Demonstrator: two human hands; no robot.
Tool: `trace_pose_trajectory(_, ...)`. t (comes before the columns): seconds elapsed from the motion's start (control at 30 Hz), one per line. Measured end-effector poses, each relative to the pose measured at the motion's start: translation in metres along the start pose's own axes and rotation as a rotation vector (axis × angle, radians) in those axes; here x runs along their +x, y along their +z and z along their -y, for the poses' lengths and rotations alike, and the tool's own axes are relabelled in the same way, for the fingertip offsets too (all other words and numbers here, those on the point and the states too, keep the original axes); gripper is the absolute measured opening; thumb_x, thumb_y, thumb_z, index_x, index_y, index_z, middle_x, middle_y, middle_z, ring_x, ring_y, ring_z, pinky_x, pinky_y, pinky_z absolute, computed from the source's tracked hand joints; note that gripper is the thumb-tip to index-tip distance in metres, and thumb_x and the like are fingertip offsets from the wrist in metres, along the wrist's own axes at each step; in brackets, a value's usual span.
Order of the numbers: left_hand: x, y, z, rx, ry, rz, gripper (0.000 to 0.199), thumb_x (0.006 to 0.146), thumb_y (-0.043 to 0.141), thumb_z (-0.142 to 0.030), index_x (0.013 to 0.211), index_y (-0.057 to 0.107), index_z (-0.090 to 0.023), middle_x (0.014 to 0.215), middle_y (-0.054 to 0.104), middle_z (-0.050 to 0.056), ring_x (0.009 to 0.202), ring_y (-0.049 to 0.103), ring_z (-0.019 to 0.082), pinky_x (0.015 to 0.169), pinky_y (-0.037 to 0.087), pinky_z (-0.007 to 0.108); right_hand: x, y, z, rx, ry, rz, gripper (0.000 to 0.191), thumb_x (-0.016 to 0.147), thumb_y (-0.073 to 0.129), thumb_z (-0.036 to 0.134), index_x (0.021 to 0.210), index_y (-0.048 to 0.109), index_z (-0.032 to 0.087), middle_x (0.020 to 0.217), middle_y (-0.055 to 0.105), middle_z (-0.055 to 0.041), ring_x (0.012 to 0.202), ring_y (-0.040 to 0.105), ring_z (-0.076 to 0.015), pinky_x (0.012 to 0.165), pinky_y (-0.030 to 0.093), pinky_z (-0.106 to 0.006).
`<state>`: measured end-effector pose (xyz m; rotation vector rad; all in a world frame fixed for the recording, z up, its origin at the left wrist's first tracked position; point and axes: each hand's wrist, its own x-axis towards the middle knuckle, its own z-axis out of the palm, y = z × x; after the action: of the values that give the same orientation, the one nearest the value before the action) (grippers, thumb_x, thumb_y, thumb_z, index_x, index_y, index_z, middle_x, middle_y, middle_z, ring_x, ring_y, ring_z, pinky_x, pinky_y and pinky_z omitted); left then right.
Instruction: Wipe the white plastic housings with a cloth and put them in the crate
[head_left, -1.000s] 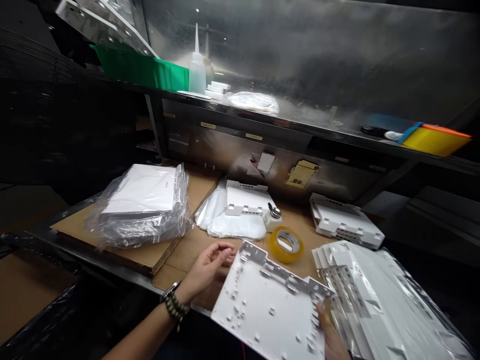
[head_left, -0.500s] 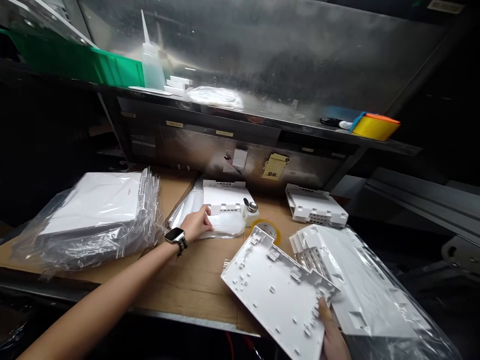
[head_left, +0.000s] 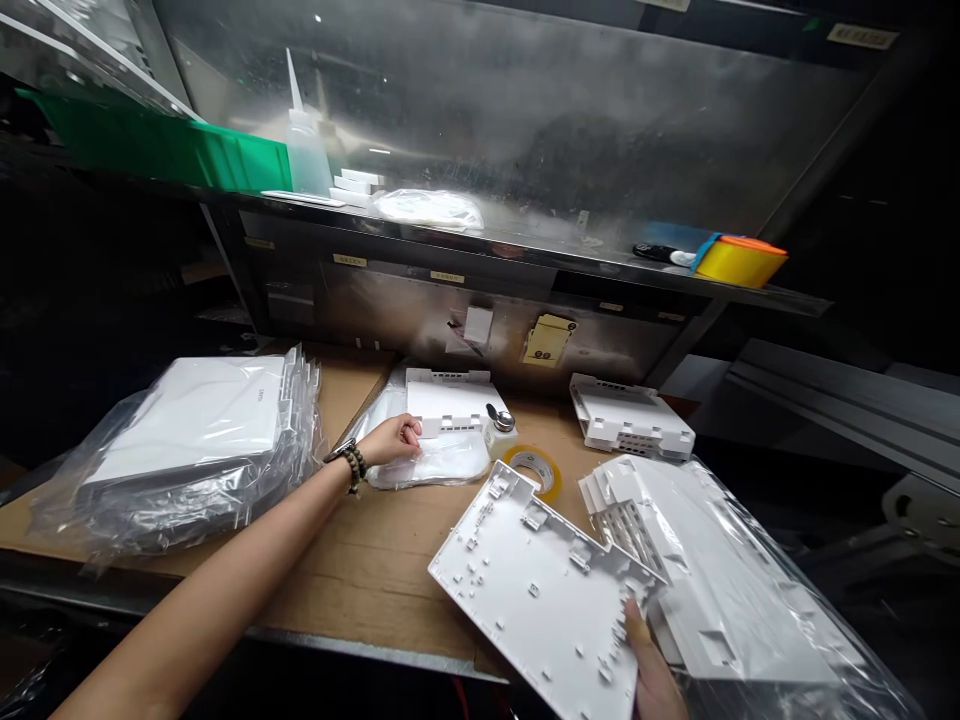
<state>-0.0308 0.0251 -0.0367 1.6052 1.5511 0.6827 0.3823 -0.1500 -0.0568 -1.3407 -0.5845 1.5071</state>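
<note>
My right hand (head_left: 654, 665) grips a white plastic housing panel (head_left: 536, 600) by its right edge, thumb on the inner face with its small clips and posts. My left hand (head_left: 391, 440) is closed, its fingers pinched at the upper part of a clear plastic bag (head_left: 450, 458) on a flat pile of bags. Just behind those fingers lies another white housing (head_left: 457, 395), resting at the back of the pile. A small pump bottle (head_left: 500, 435) with a metal top stands to the right of the bags, beside a roll of yellow tape (head_left: 551, 475).
Bagged white panels are stacked at left (head_left: 195, 420) and at right (head_left: 720, 570). More white housings (head_left: 630, 415) sit at the back right. Cardboard (head_left: 390, 560) covers the bench. Above, a shelf holds a green bin (head_left: 187, 150), a squeeze bottle (head_left: 307, 155) and a yellow tape roll (head_left: 741, 262).
The panel in my right hand has shifted slightly left. My left hand stays at the bags, its fingers more curled and its wrist turned. The whole view has tilted up a little.
</note>
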Motion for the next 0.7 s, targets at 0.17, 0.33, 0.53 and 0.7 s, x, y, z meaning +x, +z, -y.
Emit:
trace_pose_trajectory(0.17,-0.002,0.011,-0.003,0.133,0.037,-0.059,0.029,0.095,0.069,-0.036,0.116,0.065,-0.017,0.112,0.069,0.007,0.090,0.068,0.021,0.079,0.061,0.041,0.002,0.001,-0.004,0.032,0.069,-0.025,0.083,0.067,0.073,0.073,0.140,0.064,0.036,0.142,0.067,-0.0063,0.133,0.058,-0.0432,0.102,0.055,-0.060)
trace_pose_trajectory(0.33,-0.010,0.015,-0.017,0.323,0.133,-0.116,0.028,0.096,0.067,-0.036,0.116,0.065,-0.018,0.116,0.069,0.008,0.101,0.068,0.024,0.089,0.058,0.047,0.003,-0.002,-0.005,0.056,0.103,-0.032,0.088,0.062,0.079,0.072,0.140,0.065,0.034,0.135,0.071,-0.0078,0.131,0.060,-0.0432,0.101,0.057,-0.057)
trace_pose_trajectory(0.53,-0.018,0.018,-0.030,0.491,0.176,-0.252,0.030,0.097,0.065,-0.037,0.119,0.064,-0.018,0.115,0.068,0.008,0.101,0.067,0.025,0.089,0.058,0.048,-0.003,0.000,-0.006,0.118,0.104,-0.050,0.096,0.066,0.077,0.075,0.144,0.060,0.020,0.127,0.075,-0.0148,0.127,0.064,-0.0410,0.106,0.054,-0.056)
trace_pose_trajectory(0.7,-0.027,0.020,-0.029,0.541,0.212,-0.290,0.031,0.098,0.064,-0.037,0.122,0.062,-0.018,0.121,0.066,0.009,0.100,0.067,0.024,0.087,0.059,0.046,-0.002,-0.006,-0.006,0.195,0.180,-0.062,0.097,0.068,0.081,0.071,0.144,0.058,0.016,0.122,0.077,-0.0160,0.124,0.067,-0.0398,0.105,0.054,-0.056)
